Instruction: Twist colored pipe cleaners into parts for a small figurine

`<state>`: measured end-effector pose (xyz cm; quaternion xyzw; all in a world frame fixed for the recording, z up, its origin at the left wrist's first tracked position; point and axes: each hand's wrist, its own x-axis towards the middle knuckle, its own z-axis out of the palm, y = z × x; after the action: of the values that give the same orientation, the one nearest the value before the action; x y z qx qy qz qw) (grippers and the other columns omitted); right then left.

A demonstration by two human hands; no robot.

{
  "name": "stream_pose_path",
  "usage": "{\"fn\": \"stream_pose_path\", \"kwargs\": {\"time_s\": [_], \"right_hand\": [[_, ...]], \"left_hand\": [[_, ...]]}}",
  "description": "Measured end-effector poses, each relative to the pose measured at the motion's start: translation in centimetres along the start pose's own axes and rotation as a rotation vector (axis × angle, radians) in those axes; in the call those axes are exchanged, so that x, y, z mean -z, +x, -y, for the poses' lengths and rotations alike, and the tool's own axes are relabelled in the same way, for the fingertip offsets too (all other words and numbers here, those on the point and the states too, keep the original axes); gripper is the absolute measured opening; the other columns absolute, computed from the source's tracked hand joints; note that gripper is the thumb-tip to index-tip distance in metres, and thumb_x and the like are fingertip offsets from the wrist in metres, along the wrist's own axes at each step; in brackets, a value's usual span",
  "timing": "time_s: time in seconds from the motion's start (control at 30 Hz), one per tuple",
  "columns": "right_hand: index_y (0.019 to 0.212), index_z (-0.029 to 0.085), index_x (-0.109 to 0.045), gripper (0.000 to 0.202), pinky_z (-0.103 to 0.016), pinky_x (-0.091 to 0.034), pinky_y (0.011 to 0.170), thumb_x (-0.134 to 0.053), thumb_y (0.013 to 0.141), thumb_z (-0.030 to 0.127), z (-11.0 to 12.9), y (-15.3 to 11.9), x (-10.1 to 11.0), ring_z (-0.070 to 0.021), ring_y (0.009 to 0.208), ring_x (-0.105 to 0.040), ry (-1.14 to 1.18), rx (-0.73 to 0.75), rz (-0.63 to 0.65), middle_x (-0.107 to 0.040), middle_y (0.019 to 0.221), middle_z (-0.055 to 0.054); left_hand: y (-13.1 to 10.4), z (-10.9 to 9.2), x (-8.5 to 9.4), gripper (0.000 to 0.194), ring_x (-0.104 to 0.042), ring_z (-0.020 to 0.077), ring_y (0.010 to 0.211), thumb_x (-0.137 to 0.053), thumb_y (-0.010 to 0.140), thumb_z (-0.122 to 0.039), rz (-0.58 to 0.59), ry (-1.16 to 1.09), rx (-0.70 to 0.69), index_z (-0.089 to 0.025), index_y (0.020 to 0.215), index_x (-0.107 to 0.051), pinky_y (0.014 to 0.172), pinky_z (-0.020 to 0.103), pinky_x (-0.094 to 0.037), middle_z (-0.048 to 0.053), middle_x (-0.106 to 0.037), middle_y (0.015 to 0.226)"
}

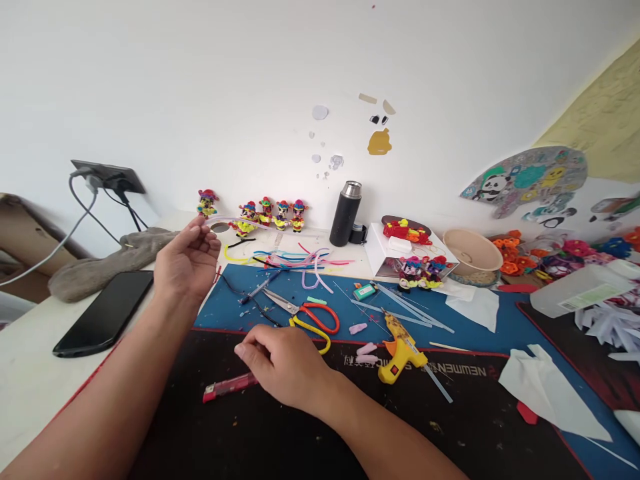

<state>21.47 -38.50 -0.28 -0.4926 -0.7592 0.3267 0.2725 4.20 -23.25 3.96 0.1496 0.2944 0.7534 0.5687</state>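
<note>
My left hand [187,263] is raised over the table's left side, its thumb and index fingertip pinched on one end of a pale lilac pipe cleaner [231,219]. That strand runs off to the right, in front of several small figures. My right hand [287,363] is low over the black mat with its fingers curled; whatever they may hold is hidden. Beside it lies a red, see-through, stick-like object [230,387], partly covered by the hand. Just behind are scissors [315,317] with red and yellow handles. A yellow glue gun [403,350] lies to the right.
Loose pipe cleaners [300,259] lie at the back, near the fuzzy figures [265,212] and a black thermos [345,215]. A phone [106,312] is at left. Glue sticks [415,307], a white box [377,253], a bowl [473,250] and tissue [550,390] are at right.
</note>
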Motion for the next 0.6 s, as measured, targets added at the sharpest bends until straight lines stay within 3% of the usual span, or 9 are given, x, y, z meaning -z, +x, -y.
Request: {"fn": "stream_pose_path", "kwargs": {"time_s": [0.17,0.43,0.6], "right_hand": [[0.098,0.021,-0.07,0.028,-0.024,-0.042,0.06,-0.057,0.106,0.044,-0.6,0.3,0.1,-0.0134,0.06,-0.061,0.244,-0.089,-0.085,-0.064,0.066,0.004],[0.102,0.02,-0.06,0.05,-0.02,-0.037,0.042,-0.059,0.096,0.07,-1.8,1.5,0.9,-0.0104,0.042,-0.048,0.817,-0.234,-0.174,-0.054,0.056,0.008],[0.105,0.019,-0.062,0.054,-0.02,-0.033,0.039,-0.064,0.091,0.071,-2.4,2.2,2.4,-0.0095,0.041,-0.046,0.969,-0.261,-0.337,-0.054,0.056,0.008]], "left_hand": [[-0.1,-0.7,-0.4,0.021,-0.059,0.0085,0.064,-0.055,0.083,0.004,0.015,-0.04,-0.009,-0.008,0.094,-0.068,0.062,0.015,-0.053,0.003,-0.063,0.07],[-0.9,0.7,0.3,0.015,-0.057,0.0096,0.065,-0.062,0.08,-0.001,0.269,0.015,0.226,-0.01,0.091,-0.066,0.061,0.017,-0.054,0.003,-0.06,0.071],[-1.2,1.3,0.5,0.013,-0.057,0.0101,0.063,-0.07,0.073,-0.006,0.351,0.098,0.274,-0.009,0.086,-0.069,0.059,0.018,-0.053,0.002,-0.057,0.068]]}}
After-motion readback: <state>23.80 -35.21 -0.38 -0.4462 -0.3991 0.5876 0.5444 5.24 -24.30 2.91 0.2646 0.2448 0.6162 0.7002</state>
